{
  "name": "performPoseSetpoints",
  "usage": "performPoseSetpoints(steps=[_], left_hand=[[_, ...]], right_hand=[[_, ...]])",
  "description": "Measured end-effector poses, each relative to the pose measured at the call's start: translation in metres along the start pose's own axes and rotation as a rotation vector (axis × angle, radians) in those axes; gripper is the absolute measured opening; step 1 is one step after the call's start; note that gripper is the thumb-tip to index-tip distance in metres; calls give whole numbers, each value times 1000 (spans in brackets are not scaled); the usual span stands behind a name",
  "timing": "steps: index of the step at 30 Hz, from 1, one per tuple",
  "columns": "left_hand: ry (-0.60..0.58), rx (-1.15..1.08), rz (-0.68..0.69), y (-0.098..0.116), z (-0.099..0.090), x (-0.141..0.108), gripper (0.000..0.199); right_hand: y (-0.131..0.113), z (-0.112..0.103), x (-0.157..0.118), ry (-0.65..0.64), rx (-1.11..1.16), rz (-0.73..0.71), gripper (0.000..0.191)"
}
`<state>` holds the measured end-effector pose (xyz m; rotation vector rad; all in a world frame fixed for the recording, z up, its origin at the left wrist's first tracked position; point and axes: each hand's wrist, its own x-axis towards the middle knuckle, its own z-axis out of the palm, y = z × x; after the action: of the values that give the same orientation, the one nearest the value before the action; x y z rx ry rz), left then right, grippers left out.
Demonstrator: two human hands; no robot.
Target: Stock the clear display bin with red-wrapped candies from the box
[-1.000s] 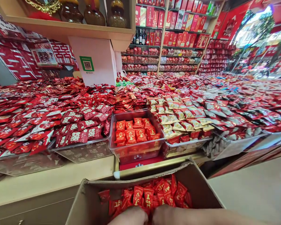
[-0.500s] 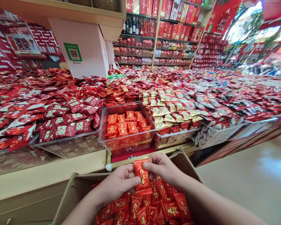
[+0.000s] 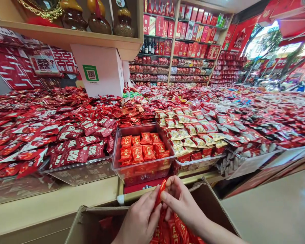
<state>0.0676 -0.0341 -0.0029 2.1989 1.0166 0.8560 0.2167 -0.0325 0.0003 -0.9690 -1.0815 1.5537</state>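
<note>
Between my two hands is a red candy packet (image 3: 160, 193), turned edge-on so its printed front is hidden. My left hand (image 3: 142, 213) grips it from the left with the fingers closed along it. My right hand (image 3: 180, 200) pinches its right side between thumb and fingers. Both hands are above an open cardboard box (image 3: 91, 217) holding many loose red packets (image 3: 176, 232) with gold characters. Just beyond stands a clear plastic bin (image 3: 142, 169) with rows of similar red packets (image 3: 137, 154) standing inside.
Left of that bin, dark red packets (image 3: 77, 154) fill another container. Cream-coloured packets (image 3: 189, 130) are stacked to its right. A pale counter edge (image 3: 91, 193) runs in front of the bins. A white box with a QR code (image 3: 91, 74) stands behind.
The packet has turned from face-on to edge-on. My left hand has rotated, its back now toward me, and the view has tilted up, so the bins appear lower.
</note>
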Motion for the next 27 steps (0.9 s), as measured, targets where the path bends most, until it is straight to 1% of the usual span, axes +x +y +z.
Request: performPoseSetpoints(steps=[1,3,5,6,8,10,12,14,17,21,24,27], left_hand=[[-6,33,28,-1,-1,0,41],[-26,58,41,-2,-3,-1,41],[-44,38,22,-1,-5,-1,41],[-43,-1,-8,-1,-5,-2,42],[-30,-168,-119,1,-5,-2,49],[-25,-429,-278,4,-4,0,54],[-44,-665,-408,7,-3,4,54],[-52,-775,-470,11,-3,8,49],[-80,-790,-483,13,-5,12,38],[-173,-797,-488,11,-6,9,30],[-232,-819,-453,8,-7,4,31],[-280,-870,-453,7,-6,1,41]], right_hand=[[-1,1,0,3,-14,8,36],[-3,2,-1,14,-68,19,32],[-7,-1,0,27,-119,-1,26],[-8,-2,0,36,-132,-20,24],[-12,-5,1,55,-130,-39,24],[-14,-7,1,69,-107,-18,26],[-15,-8,2,68,-89,12,27],[-17,-10,3,50,-95,9,26],[-18,-13,4,22,-148,-25,27],[-17,-19,3,-10,-225,-38,29],[-19,-22,-2,-39,-262,-35,28],[-31,-21,-2,-6,-313,-97,26]])
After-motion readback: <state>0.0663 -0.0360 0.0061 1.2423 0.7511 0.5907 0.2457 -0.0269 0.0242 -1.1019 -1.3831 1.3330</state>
